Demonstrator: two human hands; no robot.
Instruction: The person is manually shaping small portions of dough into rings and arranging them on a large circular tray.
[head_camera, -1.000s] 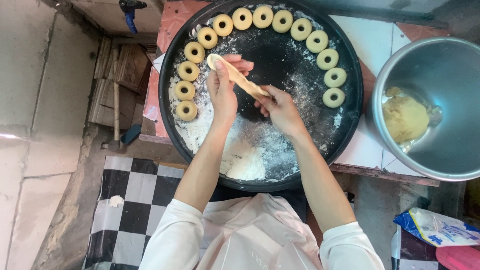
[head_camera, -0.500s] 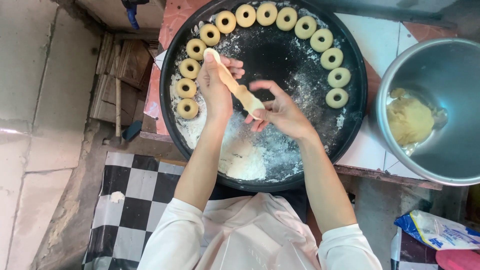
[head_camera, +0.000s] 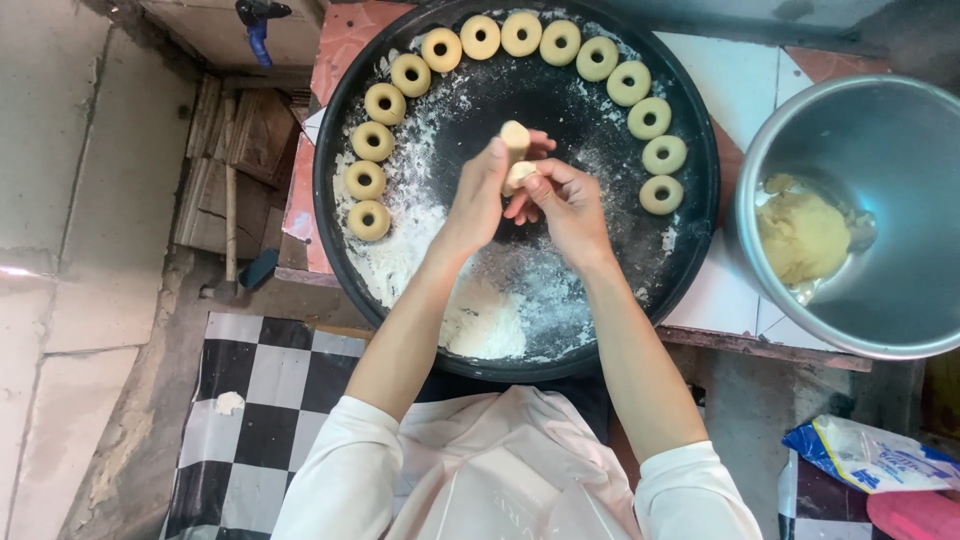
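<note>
Both hands meet above the middle of the black tray (head_camera: 690, 250). The left hand (head_camera: 480, 195) and right hand (head_camera: 565, 200) each close their grip on one short dough roll (head_camera: 516, 150), held upright between them over the floured pan. Dough rings (head_camera: 560, 42) line the tray's far rim. A steel bowl (head_camera: 880, 120) with dough (head_camera: 800, 235) sits on the tabletop (head_camera: 725, 295) to the right.

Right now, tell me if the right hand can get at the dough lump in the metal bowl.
Probably yes: the right hand is busy with the dough strip, but nothing blocks the open metal bowl holding the dough lump.
</note>
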